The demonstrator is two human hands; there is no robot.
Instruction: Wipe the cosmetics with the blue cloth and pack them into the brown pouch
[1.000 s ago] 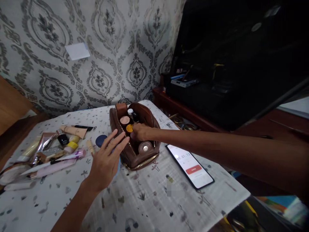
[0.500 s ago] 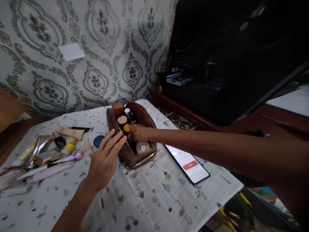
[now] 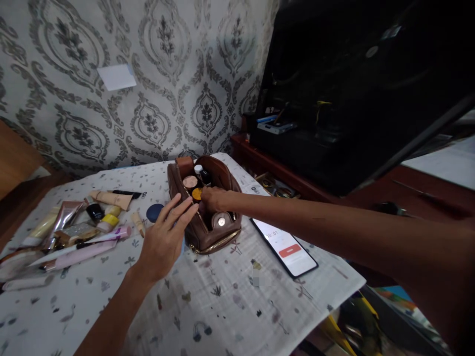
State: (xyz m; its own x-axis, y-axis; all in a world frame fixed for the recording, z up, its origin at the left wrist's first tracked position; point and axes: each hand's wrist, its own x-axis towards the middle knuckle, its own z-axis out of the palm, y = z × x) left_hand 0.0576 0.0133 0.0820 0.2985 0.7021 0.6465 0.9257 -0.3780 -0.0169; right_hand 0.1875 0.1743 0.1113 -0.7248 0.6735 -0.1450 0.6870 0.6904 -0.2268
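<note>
A brown zip pouch (image 3: 208, 241) stands unzipped on the cloth. Its opening shows a jar with a pinkish lid (image 3: 190, 182), a yellow-topped container (image 3: 197, 194) and a small white-capped bottle (image 3: 199, 169). My right hand (image 3: 213, 199) reaches down into the pouch beside the yellow top, fingers closed; their tips, and whatever is in them, are hidden. My left hand (image 3: 165, 240) lies along the pouch's left side, fingers stretched and apart, the tips at its zipped edge. Near these fingers are a dark blue round lid (image 3: 155, 212) and a small beige tube (image 3: 138, 224).
Cosmetic tubes and bottles, among them a pink tube (image 3: 81, 256) and a yellow-lidded jar (image 3: 108, 222), lie in a heap at left. A phone (image 3: 287, 249) with a lit timer lies right of the pouch. A large black screen (image 3: 345, 109) stands behind at right.
The view has shifted slightly. Both hands keep about the same places, the right inside the pouch and the left against its side.
</note>
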